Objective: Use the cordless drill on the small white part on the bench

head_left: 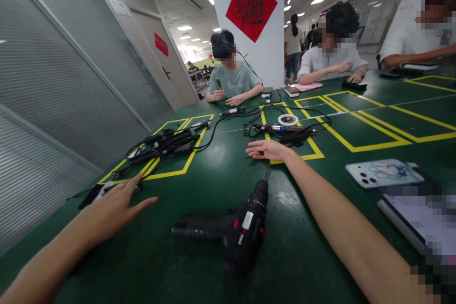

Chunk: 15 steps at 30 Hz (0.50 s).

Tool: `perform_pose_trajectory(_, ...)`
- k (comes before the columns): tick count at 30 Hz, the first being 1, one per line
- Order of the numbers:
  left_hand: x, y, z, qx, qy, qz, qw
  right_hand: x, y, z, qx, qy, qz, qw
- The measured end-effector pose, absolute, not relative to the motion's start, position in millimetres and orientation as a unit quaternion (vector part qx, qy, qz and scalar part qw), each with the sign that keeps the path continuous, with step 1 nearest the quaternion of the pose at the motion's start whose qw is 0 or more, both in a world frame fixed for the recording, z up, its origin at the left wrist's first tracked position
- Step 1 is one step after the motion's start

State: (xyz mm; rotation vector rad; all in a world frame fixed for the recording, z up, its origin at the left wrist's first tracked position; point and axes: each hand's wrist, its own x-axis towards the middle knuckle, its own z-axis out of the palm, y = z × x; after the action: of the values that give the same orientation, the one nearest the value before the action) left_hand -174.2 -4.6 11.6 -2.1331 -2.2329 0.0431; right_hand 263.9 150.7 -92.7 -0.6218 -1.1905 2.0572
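Observation:
A black cordless drill (245, 228) lies on the green table (199, 270), its bit pointing away from me. My left hand (114, 204) is open with fingers spread, over a small black and white item (93, 194) near the cable pile (164, 145). My right hand (265, 150) is palm up beyond the drill's tip, fingers apart. A small dark thing (261, 153) shows at its fingers; whether it is held is unclear. Just past that hand lie a pen-like tool (281, 128) with cables and a white ring (288, 120).
Yellow tape rectangles (377, 140) mark the table. At the right lie a phone (384, 173) and a pale-topped device (409, 216). Across the table a person (233, 76) holds an orange and black tool (218, 84). Two more people sit at the right.

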Motion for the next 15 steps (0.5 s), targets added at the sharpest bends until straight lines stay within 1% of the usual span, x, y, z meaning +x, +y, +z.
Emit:
perform_pose_trajectory(4, -56, 26, 30, -0.811, -0.583, -0.002, 0.042, 261, 148, -92, -0.218, -0.455, 0.793, 0.342)
perform_pose_trajectory(8, 45, 61, 23, -0.884, -0.462, -0.019, 0.066, 259, 149, -94, -0.200, -0.443, 0.807, 0.336)
perform_pose_trajectory(11, 98, 84, 2, -0.895, -0.438, -0.001, 0.081, 259, 151, -97, -0.181, -0.442, 0.803, 0.356)
perform_pose_trajectory(15, 130, 106, -25, -0.894, -0.441, -0.004, 0.086, 259, 153, -99, -0.195, -0.446, 0.774, 0.405)
